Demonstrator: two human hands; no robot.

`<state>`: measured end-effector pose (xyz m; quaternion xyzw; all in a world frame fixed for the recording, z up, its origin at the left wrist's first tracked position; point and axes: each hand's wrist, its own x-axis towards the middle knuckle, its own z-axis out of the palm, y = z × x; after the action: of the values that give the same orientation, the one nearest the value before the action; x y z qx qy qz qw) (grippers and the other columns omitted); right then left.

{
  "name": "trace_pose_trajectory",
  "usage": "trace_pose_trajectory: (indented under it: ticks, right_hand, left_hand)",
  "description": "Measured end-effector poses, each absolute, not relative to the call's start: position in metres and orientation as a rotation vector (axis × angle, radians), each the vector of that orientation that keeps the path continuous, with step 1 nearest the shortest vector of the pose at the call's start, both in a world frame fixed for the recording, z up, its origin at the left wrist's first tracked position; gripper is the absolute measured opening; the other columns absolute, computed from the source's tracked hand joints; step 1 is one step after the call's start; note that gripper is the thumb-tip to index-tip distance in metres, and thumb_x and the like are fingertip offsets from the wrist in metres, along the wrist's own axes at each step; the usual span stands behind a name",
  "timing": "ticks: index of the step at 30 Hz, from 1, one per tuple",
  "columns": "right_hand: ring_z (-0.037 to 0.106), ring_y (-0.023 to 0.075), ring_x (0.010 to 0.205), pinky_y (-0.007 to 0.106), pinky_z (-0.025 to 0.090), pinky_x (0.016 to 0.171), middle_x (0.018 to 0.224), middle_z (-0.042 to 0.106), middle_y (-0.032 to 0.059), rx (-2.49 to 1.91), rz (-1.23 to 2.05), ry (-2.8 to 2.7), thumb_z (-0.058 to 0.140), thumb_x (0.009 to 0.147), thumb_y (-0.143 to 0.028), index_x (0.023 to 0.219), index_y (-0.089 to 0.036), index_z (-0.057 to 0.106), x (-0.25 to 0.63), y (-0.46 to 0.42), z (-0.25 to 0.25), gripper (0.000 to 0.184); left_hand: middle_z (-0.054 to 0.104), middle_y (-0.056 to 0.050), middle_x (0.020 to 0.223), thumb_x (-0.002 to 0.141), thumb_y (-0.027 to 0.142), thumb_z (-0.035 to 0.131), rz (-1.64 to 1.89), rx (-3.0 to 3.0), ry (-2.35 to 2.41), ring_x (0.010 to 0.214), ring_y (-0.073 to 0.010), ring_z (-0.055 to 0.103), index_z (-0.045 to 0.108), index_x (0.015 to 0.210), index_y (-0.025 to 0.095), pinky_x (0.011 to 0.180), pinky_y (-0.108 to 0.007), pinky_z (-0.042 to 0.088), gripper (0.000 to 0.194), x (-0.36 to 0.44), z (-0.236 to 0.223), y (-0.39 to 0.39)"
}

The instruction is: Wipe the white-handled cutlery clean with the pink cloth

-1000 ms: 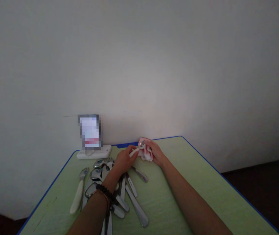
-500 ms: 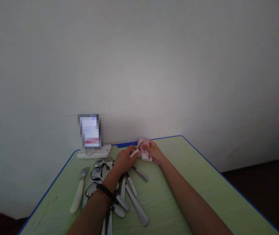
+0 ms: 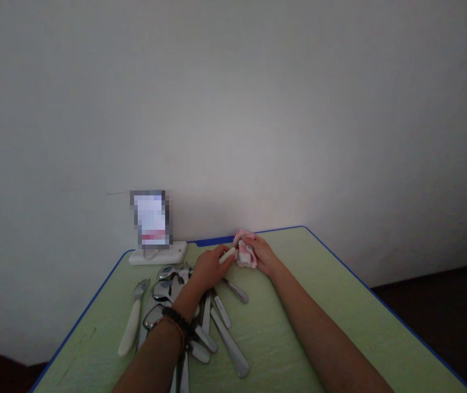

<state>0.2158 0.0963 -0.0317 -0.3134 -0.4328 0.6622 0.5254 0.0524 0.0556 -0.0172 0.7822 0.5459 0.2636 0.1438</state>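
Utensil [image 3: 228, 255] held at cloth [image 3: 246, 256]

Pale green, blue-edged surface [image 3: 311, 284] stands before a plain wall [image 3: 233, 136]. Both arms [image 3: 315, 322] extend forward, converging. Left hand [image 3: 210, 267] pinches the utensil's pale handle; right hand [image 3: 265, 256] grips the bunched cloth. Utensil lies between the two, far end hidden. Cutlery [image 3: 228, 345] lies beneath and beside the left wrist.

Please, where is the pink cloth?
In the head view, the cloth is in the right hand, just right of centre, near the far edge of the table.

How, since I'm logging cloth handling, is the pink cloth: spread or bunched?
Bunched: the pink cloth shows crumpled folds, gripped by the right hand, not lying flat.
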Motion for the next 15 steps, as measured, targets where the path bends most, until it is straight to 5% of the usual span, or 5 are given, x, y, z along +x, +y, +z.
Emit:
trace_pose_trajectory:
  ticks: [15]
  right_hand:
    - [0.056,0.0117,0.054,0.024,0.044,0.054,0.063,0.065,0.0011,-0.844,1.542,-0.959,0.06,0.056,-0.016,0.073,-0.015,0.063,0.2143,0.095,-0.0313,0.016]
  left_hand:
    - [0.07,-0.004,0.091,0.084,0.037,0.047,0.735,2.239,1.585,0.086,-0.0211,0.063,0.062,0.097,0.022,0.075,-0.028,0.042,0.025,0.0523,-0.0152,0.0546]
